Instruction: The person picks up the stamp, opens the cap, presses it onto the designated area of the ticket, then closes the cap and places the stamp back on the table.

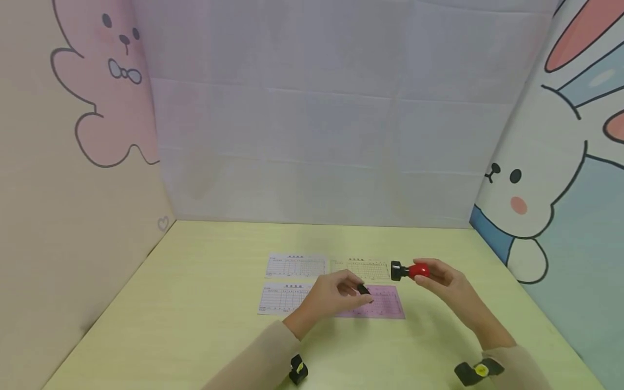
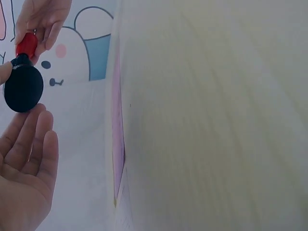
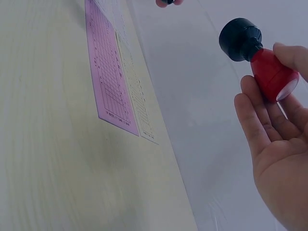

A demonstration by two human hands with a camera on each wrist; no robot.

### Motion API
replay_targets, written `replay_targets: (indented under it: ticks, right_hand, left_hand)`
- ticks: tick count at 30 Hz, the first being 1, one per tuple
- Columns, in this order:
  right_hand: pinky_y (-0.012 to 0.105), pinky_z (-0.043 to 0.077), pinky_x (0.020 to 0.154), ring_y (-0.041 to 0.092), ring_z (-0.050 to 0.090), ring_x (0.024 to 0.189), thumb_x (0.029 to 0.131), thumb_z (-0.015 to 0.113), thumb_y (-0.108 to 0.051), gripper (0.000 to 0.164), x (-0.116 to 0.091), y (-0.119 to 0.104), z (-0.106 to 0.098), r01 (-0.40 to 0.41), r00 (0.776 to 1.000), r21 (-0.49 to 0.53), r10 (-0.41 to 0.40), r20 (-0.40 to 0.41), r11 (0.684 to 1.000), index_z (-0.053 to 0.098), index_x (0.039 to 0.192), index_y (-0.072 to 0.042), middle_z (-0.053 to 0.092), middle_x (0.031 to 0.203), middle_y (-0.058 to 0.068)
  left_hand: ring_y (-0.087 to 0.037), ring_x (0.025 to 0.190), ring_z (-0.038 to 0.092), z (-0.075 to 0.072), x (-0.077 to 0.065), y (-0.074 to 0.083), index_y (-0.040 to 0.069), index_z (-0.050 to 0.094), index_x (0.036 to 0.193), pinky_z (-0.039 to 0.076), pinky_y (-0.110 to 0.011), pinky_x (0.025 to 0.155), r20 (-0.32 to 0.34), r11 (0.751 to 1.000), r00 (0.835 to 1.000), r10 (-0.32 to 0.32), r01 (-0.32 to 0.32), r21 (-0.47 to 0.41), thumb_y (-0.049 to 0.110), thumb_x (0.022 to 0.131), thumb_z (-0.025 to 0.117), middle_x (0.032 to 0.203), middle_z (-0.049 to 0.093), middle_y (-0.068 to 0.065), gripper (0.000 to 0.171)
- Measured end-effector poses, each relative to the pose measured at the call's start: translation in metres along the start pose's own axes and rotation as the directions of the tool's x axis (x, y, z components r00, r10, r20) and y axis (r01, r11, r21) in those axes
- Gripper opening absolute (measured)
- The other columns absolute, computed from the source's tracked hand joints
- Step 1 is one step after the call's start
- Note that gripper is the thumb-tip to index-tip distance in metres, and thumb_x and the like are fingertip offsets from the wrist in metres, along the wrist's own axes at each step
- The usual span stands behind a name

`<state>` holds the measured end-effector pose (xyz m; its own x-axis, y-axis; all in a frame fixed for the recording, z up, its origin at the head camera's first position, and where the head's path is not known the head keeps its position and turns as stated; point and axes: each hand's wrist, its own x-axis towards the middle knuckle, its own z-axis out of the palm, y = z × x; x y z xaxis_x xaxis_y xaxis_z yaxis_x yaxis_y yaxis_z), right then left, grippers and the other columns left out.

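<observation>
My right hand (image 1: 450,281) grips the red handle of a self-inking stamp (image 3: 274,72), which is held sideways above the table. Its black head (image 1: 396,271) points left, towards my other hand. Between the thumb and fingers of my left hand (image 1: 336,292) is a round black cap (image 2: 23,89), pinched at its edge and apart from the stamp. Below the hands lies a pink printed form (image 1: 387,303), partly hidden by the left hand. Behind it are a pale yellow form (image 1: 361,268) and a white form (image 1: 297,266). Another white form (image 1: 283,298) lies nearer, by the left forearm.
The pale yellow table (image 1: 195,303) runs back to a white cloth wall (image 1: 312,119). Side panels carry a pink bear drawing (image 1: 107,97) on the left and a rabbit drawing (image 1: 531,179) on the right. Black straps with cameras sit at both wrists.
</observation>
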<state>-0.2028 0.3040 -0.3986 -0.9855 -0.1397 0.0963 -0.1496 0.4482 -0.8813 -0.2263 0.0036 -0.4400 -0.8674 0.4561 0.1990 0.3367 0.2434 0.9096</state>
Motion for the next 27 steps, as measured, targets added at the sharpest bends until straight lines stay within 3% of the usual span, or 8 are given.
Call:
replay_targets:
  ticks: [6, 13, 22, 27]
  right_hand:
    - [0.018, 0.049, 0.086, 0.002, 0.06, 0.108, 0.1, 0.063, -0.035, 0.055, -0.004, 0.002, -0.009, -0.016, 0.999, -0.042, 0.015, -0.032, 0.999, 0.047, 0.147, -0.009, 0.057, 0.138, 0.019]
    - [0.017, 0.049, 0.084, -0.004, 0.059, 0.104, 0.101, 0.061, -0.035, 0.056, -0.008, 0.008, -0.022, -0.032, 0.998, -0.074, 0.029, -0.052, 0.997, 0.046, 0.148, -0.008, 0.057, 0.137, 0.02]
    - [0.015, 0.05, 0.083, -0.004, 0.061, 0.103, 0.101, 0.062, -0.03, 0.052, -0.018, 0.021, -0.031, -0.013, 0.998, -0.067, 0.009, -0.059, 0.998, 0.048, 0.144, -0.003, 0.064, 0.127, 0.009]
    - [0.014, 0.048, 0.082, -0.005, 0.061, 0.101, 0.101, 0.061, -0.036, 0.056, -0.021, 0.023, -0.036, -0.052, 0.996, -0.098, 0.044, -0.079, 0.994, 0.047, 0.145, -0.005, 0.064, 0.127, 0.008]
  left_hand:
    - [-0.005, 0.087, 0.065, 0.017, 0.003, -0.001, 0.023, 0.072, 0.105, 0.054, -0.024, 0.08, 0.054, 0.999, 0.998, -0.032, 0.034, -0.031, 0.04, 0.081, 0.085, 0.093, 0.069, 0.012, 0.032]
    - [-0.004, 0.086, 0.065, 0.034, 0.012, 0.006, 0.026, 0.071, 0.105, 0.053, -0.024, 0.078, 0.071, 0.999, 0.997, -0.032, 0.034, -0.035, 0.041, 0.08, 0.085, 0.093, 0.07, 0.014, 0.032]
    - [0.001, 0.086, 0.063, 0.062, 0.023, 0.014, 0.028, 0.07, 0.105, 0.052, -0.023, 0.079, 0.091, 0.998, 0.993, -0.069, 0.069, 0.012, 0.045, 0.081, 0.083, 0.093, 0.068, 0.018, 0.032]
    - [0.003, 0.084, 0.061, 0.075, 0.03, 0.016, 0.026, 0.069, 0.107, 0.051, -0.02, 0.077, 0.106, 0.995, 0.992, -0.072, 0.065, 0.071, 0.046, 0.083, 0.081, 0.094, 0.068, 0.016, 0.034]
